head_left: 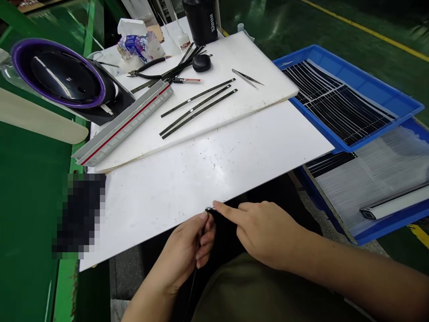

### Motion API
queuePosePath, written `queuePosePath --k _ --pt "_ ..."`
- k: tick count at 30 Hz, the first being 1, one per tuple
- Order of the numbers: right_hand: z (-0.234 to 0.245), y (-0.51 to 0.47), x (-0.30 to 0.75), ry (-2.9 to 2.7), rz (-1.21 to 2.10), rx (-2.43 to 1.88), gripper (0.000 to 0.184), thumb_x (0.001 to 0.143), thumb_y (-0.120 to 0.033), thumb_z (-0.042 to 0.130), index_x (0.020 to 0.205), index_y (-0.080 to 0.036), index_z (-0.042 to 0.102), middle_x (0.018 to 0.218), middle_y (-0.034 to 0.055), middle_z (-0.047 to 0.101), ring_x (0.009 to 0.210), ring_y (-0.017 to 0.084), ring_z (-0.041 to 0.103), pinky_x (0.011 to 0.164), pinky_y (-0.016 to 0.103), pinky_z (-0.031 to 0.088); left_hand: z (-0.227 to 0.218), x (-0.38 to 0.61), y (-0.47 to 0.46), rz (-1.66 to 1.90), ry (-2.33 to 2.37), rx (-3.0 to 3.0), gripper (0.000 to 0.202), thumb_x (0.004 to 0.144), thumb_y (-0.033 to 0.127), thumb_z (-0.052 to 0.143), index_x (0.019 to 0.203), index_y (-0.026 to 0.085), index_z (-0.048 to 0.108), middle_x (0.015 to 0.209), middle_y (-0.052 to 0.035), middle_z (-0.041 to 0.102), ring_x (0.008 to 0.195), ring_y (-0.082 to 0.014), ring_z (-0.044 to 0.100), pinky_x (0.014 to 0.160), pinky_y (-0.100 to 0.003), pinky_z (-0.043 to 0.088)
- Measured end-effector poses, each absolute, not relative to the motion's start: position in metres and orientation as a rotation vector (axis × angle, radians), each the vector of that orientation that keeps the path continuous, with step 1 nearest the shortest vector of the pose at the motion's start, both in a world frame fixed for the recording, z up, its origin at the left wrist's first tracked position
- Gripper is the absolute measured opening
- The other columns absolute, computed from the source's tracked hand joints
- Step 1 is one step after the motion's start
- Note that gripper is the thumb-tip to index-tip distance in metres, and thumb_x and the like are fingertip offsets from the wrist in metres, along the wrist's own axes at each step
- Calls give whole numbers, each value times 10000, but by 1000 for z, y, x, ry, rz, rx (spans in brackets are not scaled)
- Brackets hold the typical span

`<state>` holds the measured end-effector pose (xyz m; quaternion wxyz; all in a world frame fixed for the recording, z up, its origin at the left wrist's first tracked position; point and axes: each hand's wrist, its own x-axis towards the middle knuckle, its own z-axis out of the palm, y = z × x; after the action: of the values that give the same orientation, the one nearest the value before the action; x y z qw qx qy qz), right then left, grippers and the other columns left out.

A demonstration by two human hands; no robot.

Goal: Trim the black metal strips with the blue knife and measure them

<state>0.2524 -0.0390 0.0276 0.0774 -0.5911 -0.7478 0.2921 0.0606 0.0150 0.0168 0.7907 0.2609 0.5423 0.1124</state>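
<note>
At the table's front edge, my left hand point(196, 239) is closed with thumb and forefinger pinched on a thin black strip point(191, 286). The strip hangs down below my fist towards my lap. My right hand point(261, 228) reaches in from the right. Its forefinger points at the strip's upper end, beside a small shiny sliver point(210, 209) that I cannot identify. The other right fingers curl under, and whatever they may hold is hidden. Further back, three narrow black strips point(201, 107) lie side by side on a white board point(248, 58).
Tweezers point(248, 78), cutting pliers point(147, 67), a scale ruler point(124, 127) and a black case point(201, 63) lie on the board. A purple-rimmed device point(63, 74) stands left. Blue trays point(378, 87) of strips sit right. Behind are a black cup point(201, 22) and a small bottle point(183, 40).
</note>
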Motion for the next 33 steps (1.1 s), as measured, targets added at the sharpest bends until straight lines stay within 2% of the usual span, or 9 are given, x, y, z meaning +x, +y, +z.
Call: queuePosePath --k 8,19,33 --pt "30 -35 251 -2304 846 -1767 620 908 -171 406 1503 -331 333 844 19 663 653 193 611 556 312 312 15 59 13 228 1209 611 348 885 505 546 751 188 499 578 64 323 402 -40 202 337 -143 191" --pt "26 -37 249 -2373 708 -1790 612 902 -202 461 1485 -332 331 747 1 611 518 174 527 468 309 167 15 60 13 221 1211 599 362 884 510 551 735 190 473 586 65 313 401 -32 185 347 -148 148" --pt "29 -36 251 -2356 763 -1772 622 904 -196 452 1498 -320 320 769 9 618 530 167 514 470 305 170 14 61 15 218 1207 602 370 873 512 561 724 191 455 579 67 311 395 -32 188 341 -146 144"
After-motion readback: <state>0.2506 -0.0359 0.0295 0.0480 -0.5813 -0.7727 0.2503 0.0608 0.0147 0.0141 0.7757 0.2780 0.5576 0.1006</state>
